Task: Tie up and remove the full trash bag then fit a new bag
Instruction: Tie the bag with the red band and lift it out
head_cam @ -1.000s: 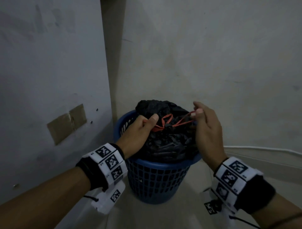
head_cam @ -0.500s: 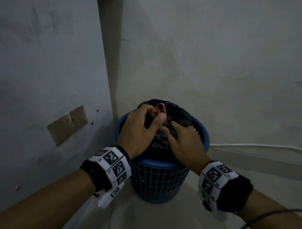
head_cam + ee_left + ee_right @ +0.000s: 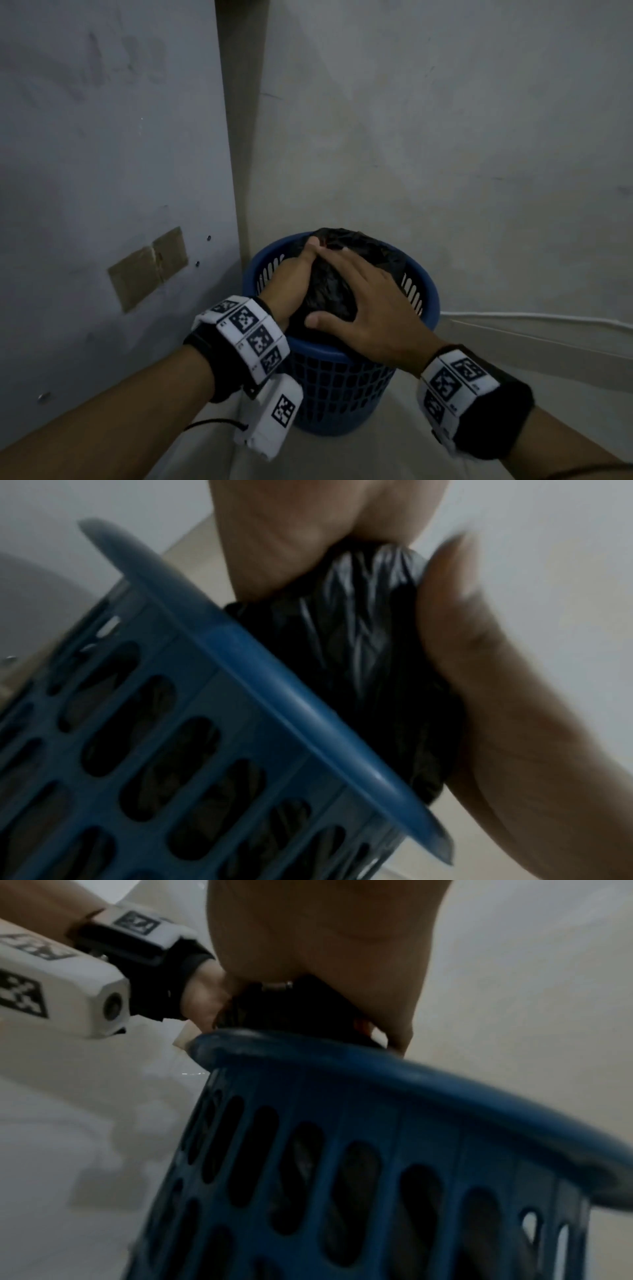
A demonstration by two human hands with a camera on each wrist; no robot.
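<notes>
There is 1 blue bin [image 3: 342, 387], 1 black trash bag [image 3: 370, 250] and 2 hands. There are 2 wrist bands with black and white square marks, 1 on each arm. On the wall to the left there is 1 brown patch [image 3: 149, 267], and 1 thin white cable [image 3: 534, 317] runs along the bottom of the wall on the right.

The left hand [image 3: 291, 284] is on the left side of the bag. Its fingers go down over the far side of the bag and its thumb lies along the top, so the hand wraps round the bunched top of the bag. In the left wrist view the black plastic [image 3: 359, 647] is squeezed between the palm and the thumb [image 3: 455, 631].

The right hand [image 3: 370, 308] lies on top of the bag with its fingers spread wide and mostly straight. The thumb [image 3: 329, 322] points to the left, near the front of the bag. It presses down on the bag and does not wrap round it. In the right wrist view the palm [image 3: 325, 947] sits over the dark bag just above the bin's rim [image 3: 394, 1072].

The bag is black, shiny and full of wrinkles. It sits inside the bin and pokes up above the rim like a round lump. You can see dark plastic through the long holes in the bin's side [image 3: 301, 1177]. The bin stands on the floor in a corner, between 2 pale walls.
</notes>
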